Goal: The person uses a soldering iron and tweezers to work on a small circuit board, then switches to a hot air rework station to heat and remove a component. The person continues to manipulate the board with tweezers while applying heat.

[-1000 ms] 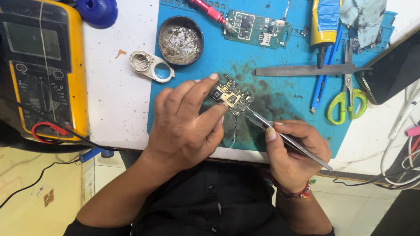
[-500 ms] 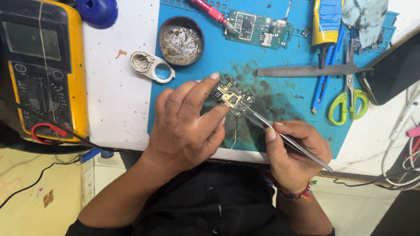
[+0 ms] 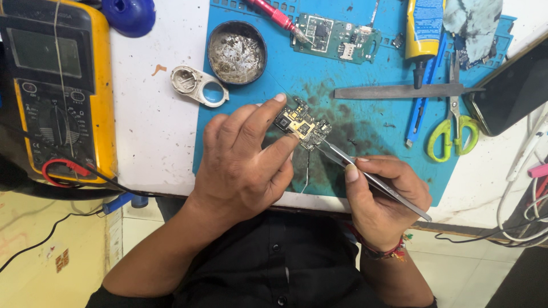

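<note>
White bench carries a blue mat (image 3: 365, 122), and almost all the work lies on this mat. Compared with one second ago, very little is different: the hands and the small board (image 3: 301, 124) keep the same place, and only the view has shifted slightly. I judge from this that the person is in a slow, fine step on the board, with no big motion.

The left hand (image 3: 245, 162) rests on the near part of the mat with the wrist low. Its fingers are bent, and the forefinger and thumb pinch the board by its left edge and hold it a little tilted above the dark stained area of the mat. The right hand (image 3: 383, 197) comes from the lower right, clenched around the tweezers (image 3: 371, 178) like on a pen, forefinger pressing on top. The tips of the tweezers touch the lower right corner of the board; if they grip some part there, I cannot tell.

Behind the hands stand a round tin (image 3: 237, 52) of grey residue, a green board (image 3: 337, 39), a metal file (image 3: 399, 91) and scissors (image 3: 454, 128). A yellow meter (image 3: 57, 91) sits at the far left, off the mat.
</note>
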